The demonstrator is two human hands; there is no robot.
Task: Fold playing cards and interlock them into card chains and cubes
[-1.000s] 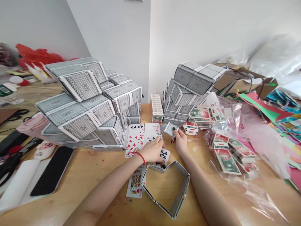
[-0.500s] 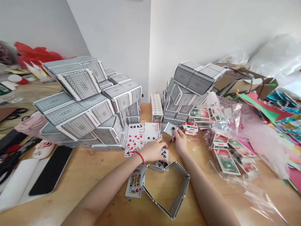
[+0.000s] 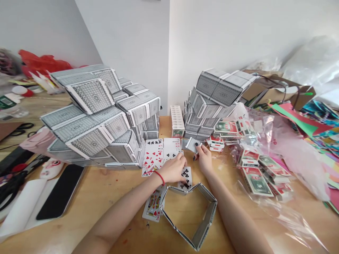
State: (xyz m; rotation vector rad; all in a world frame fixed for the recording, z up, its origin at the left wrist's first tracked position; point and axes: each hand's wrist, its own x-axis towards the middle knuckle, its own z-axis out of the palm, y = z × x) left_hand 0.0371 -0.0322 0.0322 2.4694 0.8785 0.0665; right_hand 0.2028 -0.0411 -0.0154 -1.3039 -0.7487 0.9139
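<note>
My left hand (image 3: 173, 170), with a red cord at the wrist, curls over a clubs playing card (image 3: 186, 174); its thumb rests on the card's lower part, and the other fingertips are partly hidden. My right hand (image 3: 203, 157) pinches a grey-backed playing card (image 3: 192, 144) by its right side. Nearest me on the table lies a heart-shaped frame (image 3: 212, 208) of folded cards standing on edge, hollow in the middle. Face-up cards (image 3: 153, 157) are laid out left of my hands. A king of hearts (image 3: 153, 206) lies under my left forearm.
Stacked card-built blocks rise in a left pile (image 3: 92, 123) and a right pile (image 3: 219, 88). A row of card boxes (image 3: 177, 121) stands between them. Opened card boxes (image 3: 256, 181) and plastic wrap (image 3: 288, 218) lie right. A phone (image 3: 59, 192) and scissors (image 3: 13, 187) lie left.
The whole view has shifted slightly. Both hands keep nearly the same place and the same hold on their cards.
</note>
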